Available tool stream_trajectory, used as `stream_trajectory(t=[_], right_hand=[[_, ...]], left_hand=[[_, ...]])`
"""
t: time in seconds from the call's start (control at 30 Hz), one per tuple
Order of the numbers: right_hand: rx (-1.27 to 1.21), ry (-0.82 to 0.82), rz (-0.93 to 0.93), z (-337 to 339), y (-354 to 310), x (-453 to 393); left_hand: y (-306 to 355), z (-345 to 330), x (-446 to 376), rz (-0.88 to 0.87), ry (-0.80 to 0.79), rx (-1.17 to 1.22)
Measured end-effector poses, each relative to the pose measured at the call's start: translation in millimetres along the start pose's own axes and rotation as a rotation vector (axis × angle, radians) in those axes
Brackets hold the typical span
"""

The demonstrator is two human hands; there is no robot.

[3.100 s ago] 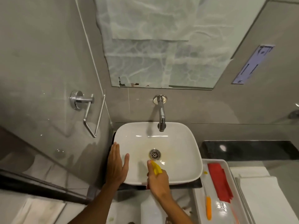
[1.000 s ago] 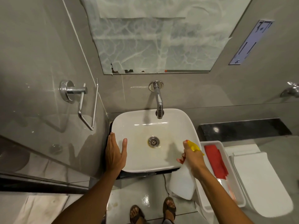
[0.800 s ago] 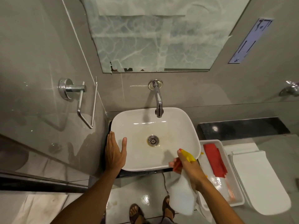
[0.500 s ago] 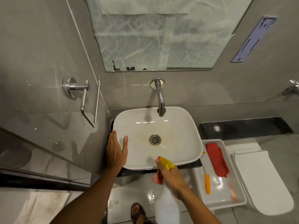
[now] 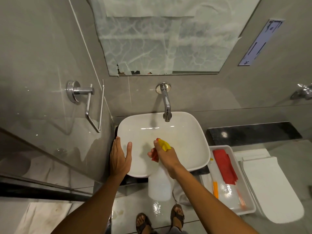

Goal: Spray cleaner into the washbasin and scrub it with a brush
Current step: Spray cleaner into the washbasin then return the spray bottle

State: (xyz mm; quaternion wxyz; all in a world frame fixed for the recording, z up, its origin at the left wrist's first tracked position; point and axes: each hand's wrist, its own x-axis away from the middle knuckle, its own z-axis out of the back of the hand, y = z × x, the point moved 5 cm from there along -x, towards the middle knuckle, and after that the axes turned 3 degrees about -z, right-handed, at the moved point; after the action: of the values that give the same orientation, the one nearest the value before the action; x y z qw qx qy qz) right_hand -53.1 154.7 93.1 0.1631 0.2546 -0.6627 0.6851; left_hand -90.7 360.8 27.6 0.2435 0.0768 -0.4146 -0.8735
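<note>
The white washbasin (image 5: 187,132) sits below a chrome wall tap (image 5: 166,105). My right hand (image 5: 164,156) grips the neck of a translucent white spray bottle (image 5: 159,186) with a yellow and red trigger head (image 5: 163,145), held over the middle of the bowl and hiding the drain. The nozzle points into the basin. My left hand (image 5: 119,157) lies flat on the basin's left rim, fingers apart, holding nothing. An orange-handled brush (image 5: 215,190) lies in the white tray to the right.
A white tray (image 5: 248,210) right of the basin holds a red cloth (image 5: 224,166) and the brush. A white toilet lid (image 5: 270,188) is further right. A chrome towel holder (image 5: 87,100) sticks out from the left wall. A covered mirror hangs above. My sandalled feet stand below.
My right hand swung the spray bottle from the basin's right edge, down past the front rim, then up over the centre of the bowl. My left hand stayed on the left rim.
</note>
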Motion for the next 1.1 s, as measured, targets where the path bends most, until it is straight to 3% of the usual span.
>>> stream_trajectory(t=[0.33, 0.53, 0.77, 1.1], right_hand=[[0.085, 0.269, 0.06, 86.2, 1.2, -2.4], [-0.155, 0.32, 0.098, 173.3, 23.4, 17.9], [-0.249, 0.466, 0.037, 278.4, 48.1, 29.5], [-0.059, 0.657, 0.092, 393.1, 99.4, -0.4]], left_hand=[[-2.9, 5.0, -3.6, -0.031, -0.029, -0.071], [22.2, -1.7, 1.2, -0.245, 0.033, -0.187], [90.7, -74.9, 15.7, -0.179, -0.091, -0.058], [196.0, -211.9, 64.1, -0.398, -0.263, -0.013]])
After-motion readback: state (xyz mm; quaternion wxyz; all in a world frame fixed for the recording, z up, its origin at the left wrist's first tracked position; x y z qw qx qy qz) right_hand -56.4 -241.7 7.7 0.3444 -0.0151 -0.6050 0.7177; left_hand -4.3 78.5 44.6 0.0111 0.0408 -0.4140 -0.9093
